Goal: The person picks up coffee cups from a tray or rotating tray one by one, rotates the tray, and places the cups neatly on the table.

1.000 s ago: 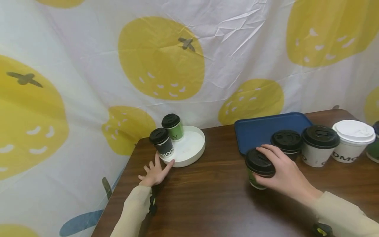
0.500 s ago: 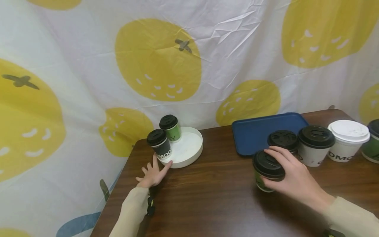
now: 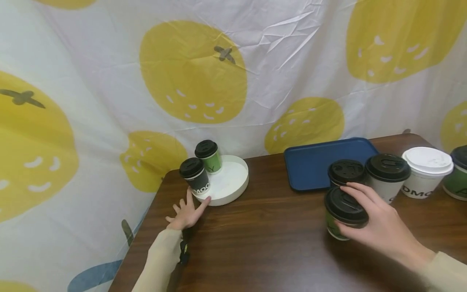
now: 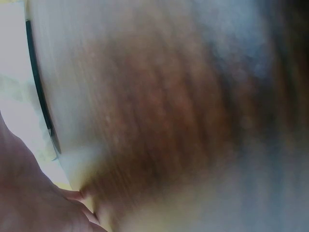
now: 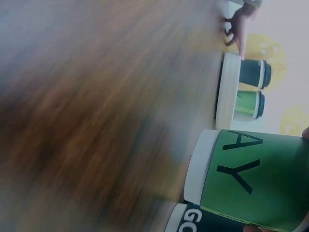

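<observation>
My right hand grips a green paper coffee cup by its black lid and side, thumb at the front and fingers over the top. The cup stands upright, its printed side large in the right wrist view, close to a dark cup. Far to the left, my left hand spreads its fingers at the near rim of a round white tray. That tray bears a small dark cup and a small green cup, both black-lidded. The left wrist view is mostly blurred wood and part of the hand.
On the right, a black-lidded cup, a white cup with black lid, a white-lidded cup and a larger green cup stand in a row. Behind them lies a blue tray. A fruit-print cloth hangs behind the table.
My right hand has carried the green coffee cup to the right and slightly nearer me, in front of the row of cups. My left hand has stayed at the white tray.
</observation>
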The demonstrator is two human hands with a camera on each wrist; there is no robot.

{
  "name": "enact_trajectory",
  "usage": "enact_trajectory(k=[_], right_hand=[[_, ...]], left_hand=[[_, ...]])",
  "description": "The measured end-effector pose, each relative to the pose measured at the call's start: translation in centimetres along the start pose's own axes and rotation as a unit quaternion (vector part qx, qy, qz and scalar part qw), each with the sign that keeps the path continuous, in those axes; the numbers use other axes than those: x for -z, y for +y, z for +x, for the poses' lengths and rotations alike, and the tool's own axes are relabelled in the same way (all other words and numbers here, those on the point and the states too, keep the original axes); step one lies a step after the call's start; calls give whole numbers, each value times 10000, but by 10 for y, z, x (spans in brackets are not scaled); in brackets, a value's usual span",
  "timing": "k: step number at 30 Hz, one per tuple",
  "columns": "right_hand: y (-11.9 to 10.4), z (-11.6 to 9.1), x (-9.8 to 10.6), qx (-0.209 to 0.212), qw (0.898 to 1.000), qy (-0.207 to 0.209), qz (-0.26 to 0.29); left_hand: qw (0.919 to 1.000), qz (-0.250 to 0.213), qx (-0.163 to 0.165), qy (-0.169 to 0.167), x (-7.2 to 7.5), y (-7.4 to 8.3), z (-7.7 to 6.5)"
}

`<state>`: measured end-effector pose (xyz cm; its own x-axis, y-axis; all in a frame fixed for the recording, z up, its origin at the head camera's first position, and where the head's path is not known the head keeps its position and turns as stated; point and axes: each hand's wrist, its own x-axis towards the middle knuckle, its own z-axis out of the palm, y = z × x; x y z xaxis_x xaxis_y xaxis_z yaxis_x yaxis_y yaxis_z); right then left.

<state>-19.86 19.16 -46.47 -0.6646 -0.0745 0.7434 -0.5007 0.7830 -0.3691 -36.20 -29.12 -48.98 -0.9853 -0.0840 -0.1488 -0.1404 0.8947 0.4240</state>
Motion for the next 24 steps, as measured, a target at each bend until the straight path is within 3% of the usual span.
enact_trajectory(k=[19, 24], right_hand=[[33, -16, 27, -385, 9982, 439, -131], [41, -21, 33, -587, 9966, 396, -410]], left_hand=[[10000, 61, -49, 39, 0, -1, -1], [9999, -135, -34, 88, -4, -8, 9]])
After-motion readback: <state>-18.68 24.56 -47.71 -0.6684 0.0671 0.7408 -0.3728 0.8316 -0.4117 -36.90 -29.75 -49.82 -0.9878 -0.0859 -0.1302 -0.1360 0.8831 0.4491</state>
